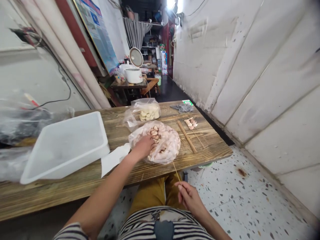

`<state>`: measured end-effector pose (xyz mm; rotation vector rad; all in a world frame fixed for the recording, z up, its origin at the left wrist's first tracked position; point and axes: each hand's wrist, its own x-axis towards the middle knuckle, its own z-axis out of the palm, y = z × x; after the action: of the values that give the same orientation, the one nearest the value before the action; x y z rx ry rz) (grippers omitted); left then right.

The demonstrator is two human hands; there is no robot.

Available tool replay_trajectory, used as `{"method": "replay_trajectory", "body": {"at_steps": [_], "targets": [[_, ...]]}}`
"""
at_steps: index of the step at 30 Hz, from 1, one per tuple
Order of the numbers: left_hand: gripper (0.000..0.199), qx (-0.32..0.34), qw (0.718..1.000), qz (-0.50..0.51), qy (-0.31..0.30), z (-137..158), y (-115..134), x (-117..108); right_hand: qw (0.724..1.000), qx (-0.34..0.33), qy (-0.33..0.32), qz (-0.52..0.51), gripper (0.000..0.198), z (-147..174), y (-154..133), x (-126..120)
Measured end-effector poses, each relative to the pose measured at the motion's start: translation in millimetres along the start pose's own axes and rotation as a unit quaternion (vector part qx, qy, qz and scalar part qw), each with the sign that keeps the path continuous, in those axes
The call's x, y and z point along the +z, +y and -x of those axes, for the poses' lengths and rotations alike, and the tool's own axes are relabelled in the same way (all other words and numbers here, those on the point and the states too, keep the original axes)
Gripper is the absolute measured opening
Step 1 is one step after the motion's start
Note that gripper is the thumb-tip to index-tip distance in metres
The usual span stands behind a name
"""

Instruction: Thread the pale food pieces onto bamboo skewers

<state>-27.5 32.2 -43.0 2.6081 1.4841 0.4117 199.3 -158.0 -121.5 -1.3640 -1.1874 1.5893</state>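
Note:
My left hand [146, 145] reaches into a clear plastic bag of garlic cloves [155, 132], its fingers curled down among the cloves. The fingertips are hidden, so what they grip cannot be made out. In my right hand [188, 195], low over my lap at the table's front edge, a thin bamboo skewer [177, 171] is pinched between thumb and fingers. Its far end points up toward the bag, and no clove shows on it. Garlic cloves on skewers [191, 123] lie at the table's right, beside a bundle of bare skewers [187, 136].
On the wooden table [120, 116] stand a white plastic tub [67, 146] at left and a bag of pale sliced food [149, 112] behind the garlic. A white paper sheet [113, 160] and a crumpled grey bag [183, 108] lie there too. Farther back is an open rice cooker [133, 76].

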Motion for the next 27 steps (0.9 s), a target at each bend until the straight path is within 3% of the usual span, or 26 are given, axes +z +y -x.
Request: {"method": "replay_trajectory", "body": {"at_steps": [4,8,11,14,18,23,25,26,27], "targets": [[0.020,-0.054,0.997,-0.019,-0.054,17,-12,-19,0.999,-0.034,0.031,0.024,0.044,6,-2,10],[0.025,-0.063,0.998,0.001,0.017,23,-17,-31,0.993,-0.078,0.053,0.066,0.043,12,-1,10],[0.028,-0.090,0.996,-0.002,0.018,16,-8,-26,0.985,-0.127,0.079,0.088,0.041,14,-12,9],[0.025,-0.122,0.992,-0.012,-0.013,4,7,-16,0.985,-0.129,0.077,0.084,0.040,16,-26,10],[0.020,-0.175,0.984,-0.014,0.000,-9,18,-7,0.986,-0.135,0.055,0.079,0.039,19,-33,13],[0.016,-0.154,0.985,0.078,0.028,-2,16,-15,0.985,-0.145,0.069,0.057,0.046,17,-46,13],[0.024,-0.176,0.948,0.250,0.088,7,21,-21,0.971,-0.200,0.093,0.091,0.042,11,-60,12],[0.027,-0.196,0.900,0.373,0.110,11,25,-23,0.957,-0.243,0.107,0.121,0.038,7,-69,12],[0.029,-0.216,0.830,0.500,0.118,16,30,-26,0.938,-0.286,0.118,0.156,0.034,2,-77,12]]}}
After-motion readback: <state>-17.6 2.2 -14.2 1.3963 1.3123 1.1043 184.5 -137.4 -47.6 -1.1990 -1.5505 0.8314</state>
